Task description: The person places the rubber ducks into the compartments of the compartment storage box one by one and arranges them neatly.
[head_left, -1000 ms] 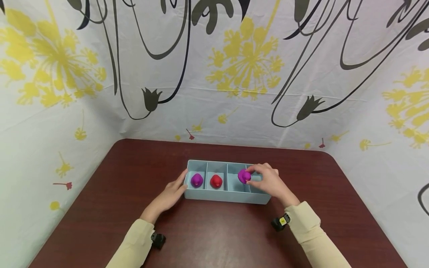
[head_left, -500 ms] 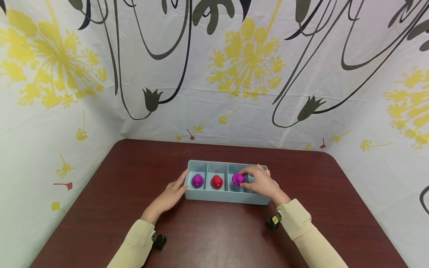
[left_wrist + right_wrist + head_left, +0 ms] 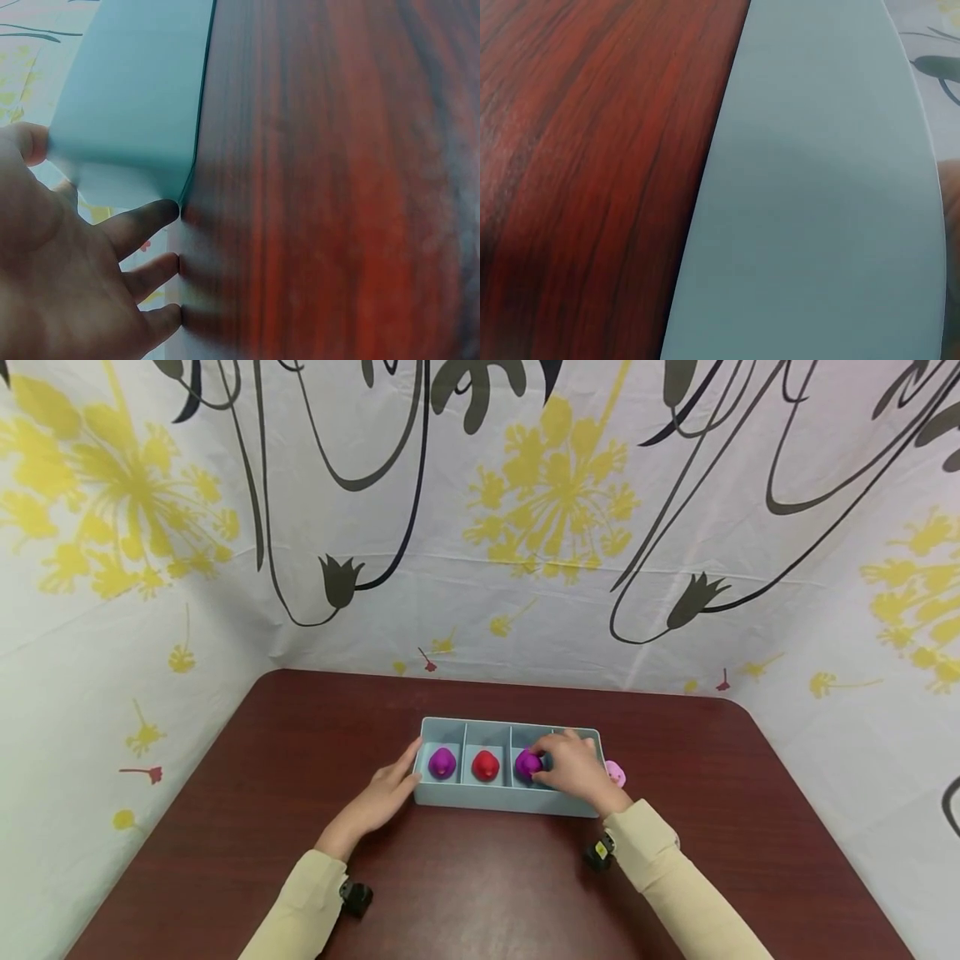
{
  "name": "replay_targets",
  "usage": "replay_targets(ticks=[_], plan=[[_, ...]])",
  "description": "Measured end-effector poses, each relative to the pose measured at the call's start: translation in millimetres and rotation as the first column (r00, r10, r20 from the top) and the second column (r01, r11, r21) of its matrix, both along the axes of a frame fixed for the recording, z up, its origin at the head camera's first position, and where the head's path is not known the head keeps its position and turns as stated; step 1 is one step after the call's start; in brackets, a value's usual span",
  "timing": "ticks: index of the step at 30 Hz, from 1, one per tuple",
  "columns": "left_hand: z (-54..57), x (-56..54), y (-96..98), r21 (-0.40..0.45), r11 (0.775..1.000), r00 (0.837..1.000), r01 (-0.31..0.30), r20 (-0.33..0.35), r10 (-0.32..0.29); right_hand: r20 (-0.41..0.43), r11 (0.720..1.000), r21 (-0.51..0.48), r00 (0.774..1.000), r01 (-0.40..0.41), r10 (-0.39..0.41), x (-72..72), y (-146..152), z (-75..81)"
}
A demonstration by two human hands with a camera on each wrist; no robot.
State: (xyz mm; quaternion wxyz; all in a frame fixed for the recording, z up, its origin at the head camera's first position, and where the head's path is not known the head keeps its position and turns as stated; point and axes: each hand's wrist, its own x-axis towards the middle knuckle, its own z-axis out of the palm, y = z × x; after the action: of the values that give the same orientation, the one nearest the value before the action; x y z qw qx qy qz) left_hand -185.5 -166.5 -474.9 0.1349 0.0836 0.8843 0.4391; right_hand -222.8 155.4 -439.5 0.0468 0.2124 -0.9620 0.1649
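A pale blue box point(image 3: 502, 798) with several compartments sits on the table. My left hand point(image 3: 381, 793) lies against its left end; in the left wrist view that hand's point(image 3: 60, 270) fingers are fairly straight at the box's corner. My right hand point(image 3: 576, 766) reaches into the third compartment from the left and pinches a small purple rubber duck point(image 3: 528, 765), or a toy shaped like one. A similar purple toy point(image 3: 442, 763) is in the first compartment, a red toy point(image 3: 485, 766) in the second. The rightmost compartment is mostly hidden behind my right hand.
Just beyond the box's right end a pink toy point(image 3: 615, 773) shows partly behind my right wrist. The dark red-brown table point(image 3: 465, 877) is backed by a patterned cloth point(image 3: 480, 527). In the right wrist view the box's front wall point(image 3: 817, 195) covers most of the hand.
My right hand has moved left and down with the purple duck-like toy, from over the divider into the third compartment. The pink toy has come into sight. My left hand stays put.
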Motion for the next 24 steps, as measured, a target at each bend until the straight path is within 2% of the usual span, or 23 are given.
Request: replay_targets(ticks=[24], plan=[[2.1,0.7,0.7,0.000,1.000,1.000,0.000,0.016,0.000,0.038,0.997,0.061,0.998,0.043,-0.045,2.7,-8.3,1.9]])
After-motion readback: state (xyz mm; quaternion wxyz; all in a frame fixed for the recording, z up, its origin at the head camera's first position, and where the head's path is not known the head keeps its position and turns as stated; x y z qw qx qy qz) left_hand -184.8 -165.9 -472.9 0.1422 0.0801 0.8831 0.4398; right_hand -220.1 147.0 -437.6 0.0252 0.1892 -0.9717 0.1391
